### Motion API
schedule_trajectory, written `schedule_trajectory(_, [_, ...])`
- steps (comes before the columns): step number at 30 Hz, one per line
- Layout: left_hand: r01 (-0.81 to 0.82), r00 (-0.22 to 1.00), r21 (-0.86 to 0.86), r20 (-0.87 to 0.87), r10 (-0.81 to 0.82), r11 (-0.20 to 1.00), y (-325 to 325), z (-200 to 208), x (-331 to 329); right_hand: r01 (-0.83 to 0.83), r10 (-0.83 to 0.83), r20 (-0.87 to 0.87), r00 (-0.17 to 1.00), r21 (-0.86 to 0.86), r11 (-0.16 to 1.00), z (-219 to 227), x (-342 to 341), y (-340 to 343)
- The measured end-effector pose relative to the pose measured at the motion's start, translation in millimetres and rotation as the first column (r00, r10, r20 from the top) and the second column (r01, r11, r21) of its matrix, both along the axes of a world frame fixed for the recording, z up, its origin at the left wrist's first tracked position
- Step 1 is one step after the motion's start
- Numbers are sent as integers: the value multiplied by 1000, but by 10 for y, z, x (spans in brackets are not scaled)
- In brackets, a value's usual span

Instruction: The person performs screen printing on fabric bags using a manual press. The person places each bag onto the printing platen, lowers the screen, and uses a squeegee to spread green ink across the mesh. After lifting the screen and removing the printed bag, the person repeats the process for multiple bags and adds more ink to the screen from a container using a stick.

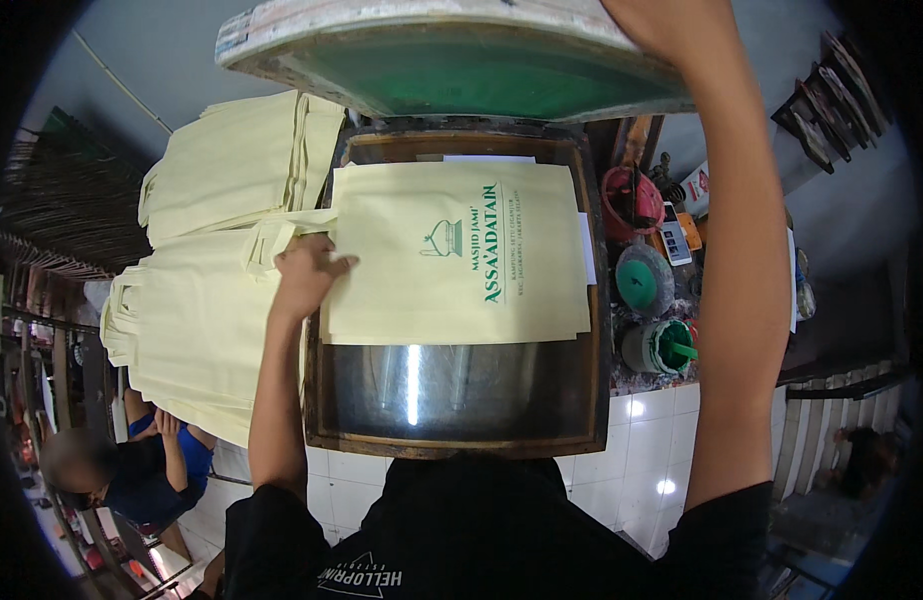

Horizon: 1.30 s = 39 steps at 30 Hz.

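Observation:
A pale yellow fabric bag (pixel 402 300) with a green print lies flat on a dark-framed printing board (pixel 452 400). At its left edge my left hand (pixel 310 275) has its fingers curled round the bag's handle, with the thumb pointing right. Above the far side of the board, a screen printing frame (pixel 452 85) with green mesh is tilted up. My right hand (pixel 672 25) grips its right end, partly cut off by the picture's upper edge. White paper (pixel 587 250) shows from under the bag on the right.
Stacks of pale yellow bags (pixel 222 160) lie to the left. On the right stand an open tub of green ink (pixel 654 348), a grey round lid (pixel 642 282), a red container (pixel 632 200) and a phone (pixel 675 236). Another person (pixel 152 470) sits at the lower left.

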<state>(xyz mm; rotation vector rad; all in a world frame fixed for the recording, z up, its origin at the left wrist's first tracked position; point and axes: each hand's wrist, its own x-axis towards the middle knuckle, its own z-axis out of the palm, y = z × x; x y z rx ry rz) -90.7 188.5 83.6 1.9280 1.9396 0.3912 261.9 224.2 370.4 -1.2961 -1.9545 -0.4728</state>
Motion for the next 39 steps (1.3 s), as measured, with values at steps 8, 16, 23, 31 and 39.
schedule_trajectory(8, [-417, 821, 350, -251, 512, 839, -339, 783, -2264, 57, -58, 70, 996, 18, 998, 211, 105, 363])
schedule_trajectory(16, [260, 912, 382, 205, -356, 887, 293, -396, 911, -15, 12, 86, 996, 31, 999, 269, 160, 625])
schedule_trajectory(23, [513, 856, 328, -266, -444, 793, 846, -626, 2510, -40, 39, 60, 997, 5, 999, 214, 230, 650])
schedule_trajectory(31, [539, 821, 91, -282, -497, 838, 907, -457, 2624, -69, 71, 44, 997, -46, 997, 228, 262, 592])
schedule_trajectory(39, [571, 798, 90, -294, -526, 816, 959, -409, 2779, -63, 67, 39, 997, -82, 995, 244, 243, 571])
